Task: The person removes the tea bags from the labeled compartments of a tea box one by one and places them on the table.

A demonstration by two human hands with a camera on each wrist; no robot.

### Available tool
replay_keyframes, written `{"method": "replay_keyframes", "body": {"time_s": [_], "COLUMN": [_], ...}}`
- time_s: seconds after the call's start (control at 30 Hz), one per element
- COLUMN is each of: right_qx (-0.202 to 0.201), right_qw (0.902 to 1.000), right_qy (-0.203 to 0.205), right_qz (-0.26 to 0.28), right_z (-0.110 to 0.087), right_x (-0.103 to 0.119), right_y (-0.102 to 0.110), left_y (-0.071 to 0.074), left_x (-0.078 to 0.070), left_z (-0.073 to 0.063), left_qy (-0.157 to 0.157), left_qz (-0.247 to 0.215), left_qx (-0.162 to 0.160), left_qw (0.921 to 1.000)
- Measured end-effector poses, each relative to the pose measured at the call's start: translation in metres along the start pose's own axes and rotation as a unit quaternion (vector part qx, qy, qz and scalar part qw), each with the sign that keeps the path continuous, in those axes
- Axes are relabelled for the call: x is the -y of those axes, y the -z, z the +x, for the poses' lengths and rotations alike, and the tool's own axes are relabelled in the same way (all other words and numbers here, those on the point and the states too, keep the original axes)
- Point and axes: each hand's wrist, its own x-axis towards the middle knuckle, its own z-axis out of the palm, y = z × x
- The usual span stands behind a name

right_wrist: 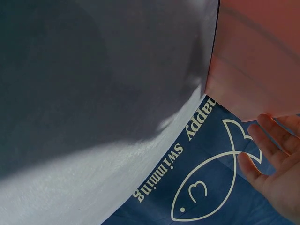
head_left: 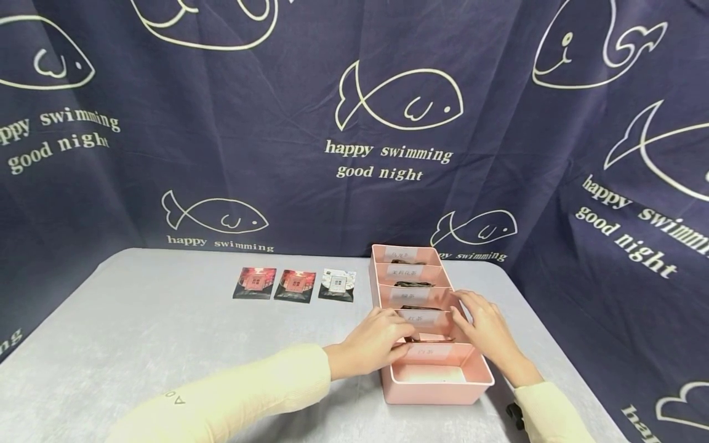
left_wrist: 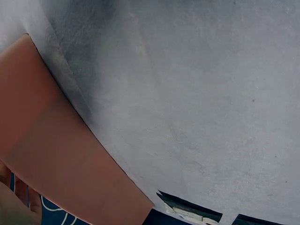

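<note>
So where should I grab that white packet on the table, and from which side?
Probably pinch the white packet by its dark near edge, coming from your side. It lies flat, so a fingertip may need to lift that edge first. Its left and right edges face the middle red-and-black packet and the pink box, so the near side looks the freer approach.

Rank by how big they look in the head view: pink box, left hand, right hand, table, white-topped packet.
Largest to smallest:
1. table
2. pink box
3. left hand and right hand: too alike to rank
4. white-topped packet
</note>
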Motion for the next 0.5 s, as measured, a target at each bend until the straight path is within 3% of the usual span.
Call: {"method": "replay_keyframes", "body": {"time_s": [0.37, 0.5], "right_qx": [-0.006, -0.008], "right_qw": [1.0, 1.0], "right_qy": [0.0, 0.0], "right_qz": [0.001, 0.004], "right_z": [-0.0005, -0.0006], "right_x": [0.0, -0.0004], "right_y": [-0.0011, -0.0015], "left_y": [0.0024, 0.0049], "left_x": [0.0033, 0.0055], "left_z": [-0.0029, -0.0035], "left_qy": [0.009, 0.007], "left_qz": [-0.023, -0.036], "left_qx": [0.005, -0.011], "left_qw": [0.9997, 0.9993]}}
